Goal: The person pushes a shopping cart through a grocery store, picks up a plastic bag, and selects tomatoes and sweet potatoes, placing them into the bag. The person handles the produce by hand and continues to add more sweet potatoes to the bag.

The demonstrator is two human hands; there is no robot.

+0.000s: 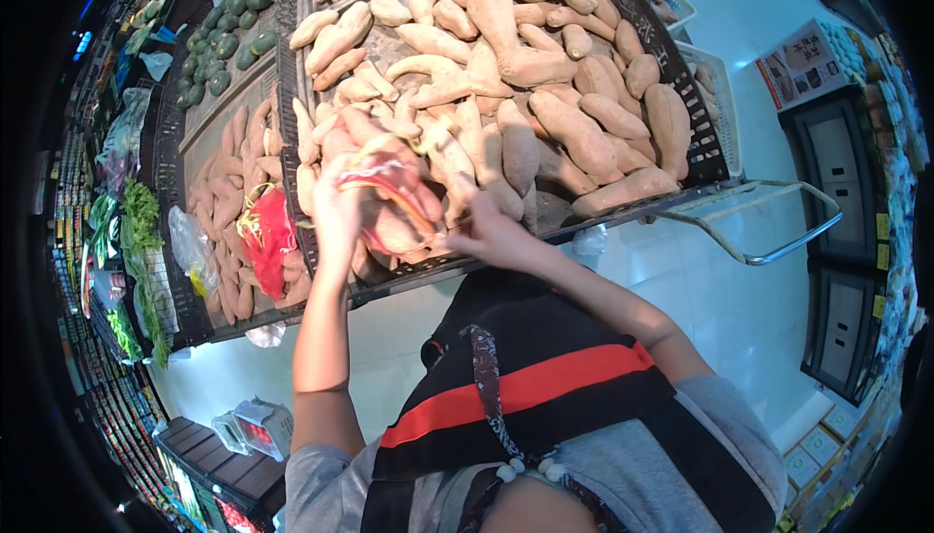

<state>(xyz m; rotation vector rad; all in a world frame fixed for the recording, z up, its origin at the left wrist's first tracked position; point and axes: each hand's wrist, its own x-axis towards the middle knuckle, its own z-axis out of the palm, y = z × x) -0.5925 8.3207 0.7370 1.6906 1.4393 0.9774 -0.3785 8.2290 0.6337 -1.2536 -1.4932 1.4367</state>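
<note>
My left hand (337,194) grips the rim of a red mesh bag (387,186) with a yellow and white edge. Pinkish sweet potatoes (390,230) show in and around the bag's mouth. At the opposite side of that rim is my right hand (500,234), its thumb by the edge and its fingers over the sweet potatoes. Blur hides whether it grips anything. Both hands are above the near left part of a black plastic crate (700,124) heaped with pale sweet potatoes (576,132).
Left of the crate lie smaller sweet potatoes (226,190), another red mesh bag (270,241) and a clear plastic bag (193,248). Dark green squashes (233,8) fill the section beyond. A metal handle (759,259) juts out at right. White baskets (715,102) stand behind the crate's right side.
</note>
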